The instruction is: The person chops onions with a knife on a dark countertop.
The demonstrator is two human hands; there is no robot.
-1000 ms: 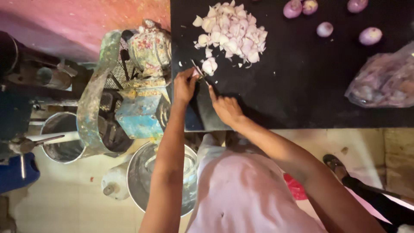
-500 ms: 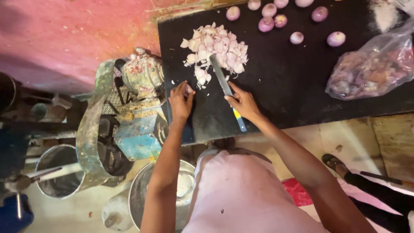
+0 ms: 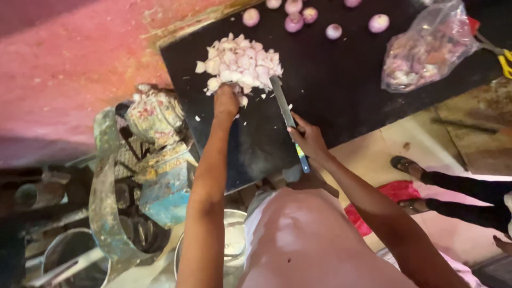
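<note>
Left hand (image 3: 226,101) advanced into chopped onion pile (image 3: 241,65), fingers hidden, closure indeterminate; right hand (image 3: 309,140) clamped on knife (image 3: 288,118), handle mostly covered.

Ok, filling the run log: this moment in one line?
left hand: on pale chopped onion pile | right hand: gripping long steel knife | black slab

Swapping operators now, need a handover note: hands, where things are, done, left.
Left hand: at the near edge of the chopped onion pile, touching the pieces.
Right hand: shut on the knife, blade tip against the pile's right side.
Both on the black board. Peeled whole onions sit along its far edge, and a clear bag of peels lies to the right.
Done: one pile chopped.
Left: whole onions uncut.
</note>
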